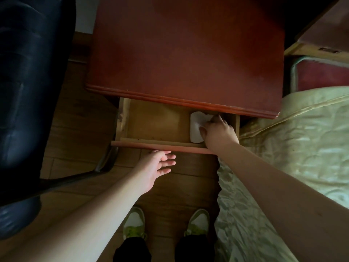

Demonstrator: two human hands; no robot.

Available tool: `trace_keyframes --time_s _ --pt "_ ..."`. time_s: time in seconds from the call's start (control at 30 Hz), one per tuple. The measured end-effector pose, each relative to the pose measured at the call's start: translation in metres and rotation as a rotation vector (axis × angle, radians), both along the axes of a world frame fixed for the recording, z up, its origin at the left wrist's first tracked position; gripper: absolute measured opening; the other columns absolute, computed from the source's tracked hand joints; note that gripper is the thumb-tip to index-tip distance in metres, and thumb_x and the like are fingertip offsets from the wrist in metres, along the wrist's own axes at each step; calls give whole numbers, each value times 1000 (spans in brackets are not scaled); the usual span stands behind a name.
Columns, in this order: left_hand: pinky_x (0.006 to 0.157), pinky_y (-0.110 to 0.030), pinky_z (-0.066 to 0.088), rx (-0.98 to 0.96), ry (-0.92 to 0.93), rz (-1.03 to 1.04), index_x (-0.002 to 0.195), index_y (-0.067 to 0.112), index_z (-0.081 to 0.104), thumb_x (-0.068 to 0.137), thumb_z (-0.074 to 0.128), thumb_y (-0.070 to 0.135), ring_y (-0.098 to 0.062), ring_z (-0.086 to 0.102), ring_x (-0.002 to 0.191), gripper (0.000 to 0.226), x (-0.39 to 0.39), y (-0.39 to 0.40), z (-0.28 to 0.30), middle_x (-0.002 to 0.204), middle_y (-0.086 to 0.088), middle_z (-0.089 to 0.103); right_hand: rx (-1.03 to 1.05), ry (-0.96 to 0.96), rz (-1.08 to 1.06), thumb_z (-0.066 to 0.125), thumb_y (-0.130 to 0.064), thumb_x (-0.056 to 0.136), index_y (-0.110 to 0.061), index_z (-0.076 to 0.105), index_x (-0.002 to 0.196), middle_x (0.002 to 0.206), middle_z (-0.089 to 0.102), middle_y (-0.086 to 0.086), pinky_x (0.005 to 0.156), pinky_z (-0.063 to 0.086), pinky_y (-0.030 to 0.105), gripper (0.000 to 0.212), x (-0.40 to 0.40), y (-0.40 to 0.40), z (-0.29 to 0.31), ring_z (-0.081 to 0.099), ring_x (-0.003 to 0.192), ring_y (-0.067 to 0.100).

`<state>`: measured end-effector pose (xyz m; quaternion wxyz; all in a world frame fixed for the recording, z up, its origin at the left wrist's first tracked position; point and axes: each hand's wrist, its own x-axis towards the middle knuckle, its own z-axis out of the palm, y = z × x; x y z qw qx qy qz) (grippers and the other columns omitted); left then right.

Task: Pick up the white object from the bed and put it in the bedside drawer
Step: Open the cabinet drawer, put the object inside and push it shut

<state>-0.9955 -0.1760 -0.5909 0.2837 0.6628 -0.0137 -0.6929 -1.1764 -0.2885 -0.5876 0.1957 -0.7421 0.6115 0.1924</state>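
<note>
The bedside drawer [154, 125] is pulled out from under the red-brown cabinet top [187, 53]. A flat white object [196, 127] lies on the drawer floor at its right end. My right hand [220, 132] reaches into the drawer, fingers curled over the right side of the white object and touching it. Just below the drawer's front panel [160, 145], my left hand [155, 168] hovers palm up with fingers spread and holds nothing.
The bed [294, 157] with a pale quilted cover lies along the right. A dark padded chair [28, 91] with a metal frame stands at the left. Wooden floor and my two shoes [166, 224] are below the drawer.
</note>
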Motion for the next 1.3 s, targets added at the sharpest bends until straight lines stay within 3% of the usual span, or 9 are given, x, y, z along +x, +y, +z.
trace_keyframes --time_s 0.07,0.2,0.27,0.37,0.47,0.6,0.9,1.13,1.3 --pt "85 -40 55 -3 -4 -9 111 4 65 93 44 2 -24 72 94 28 1 -1 0 104 -12 74 55 -26 4 24 -47 101 -16 53 129 136 42 13 95 39 43 52 -1 11 11 47 119 31" --pt "79 -36 55 17 -2 17 105 6 66 91 41 -1 -22 72 90 30 -1 -2 0 104 -11 74 252 -39 120 5 -58 94 -25 -2 147 154 17 21 101 36 56 62 0 38 16 33 135 40" --pt "76 -35 55 14 9 34 107 6 65 91 39 -2 -22 72 92 31 -3 -1 0 104 -11 73 281 -13 93 -7 -80 75 -31 3 151 159 12 13 109 31 54 91 0 36 17 34 137 37" --pt "73 -33 54 9 20 55 109 5 63 92 38 -3 -21 72 91 32 -5 -1 2 103 -10 73 282 -22 108 16 -95 66 -34 5 151 160 14 7 109 32 50 105 0 31 13 40 134 35" --pt "71 -32 50 0 5 59 106 7 64 94 40 1 -19 73 83 28 -7 0 1 94 -5 76 292 41 219 48 -87 67 -34 -5 150 160 8 13 108 30 50 112 -2 31 12 44 131 34" --pt "69 -30 47 -3 -26 37 100 10 66 94 42 3 -14 73 78 26 -6 -1 -1 88 0 77 217 36 203 50 -65 86 -29 1 150 158 15 13 99 41 48 88 0 31 8 57 116 33" --pt "72 -32 49 -54 -49 -45 104 11 65 91 39 -1 -14 72 83 31 0 -9 5 97 -1 75 208 3 229 47 -64 87 -29 11 150 159 14 14 94 46 49 80 2 26 14 57 117 35" --pt "70 -30 52 -166 -9 -140 118 12 59 92 37 -4 -17 70 94 37 11 -51 15 110 -6 70 122 85 191 43 -64 89 -26 36 143 141 48 7 97 40 44 66 5 -17 19 52 120 30" --pt "75 -34 53 -156 30 -149 127 15 53 91 38 -5 -21 69 99 44 9 -52 17 115 -7 68 -79 14 116 47 -60 90 -22 50 131 134 55 5 103 34 41 56 5 -4 16 51 121 28"
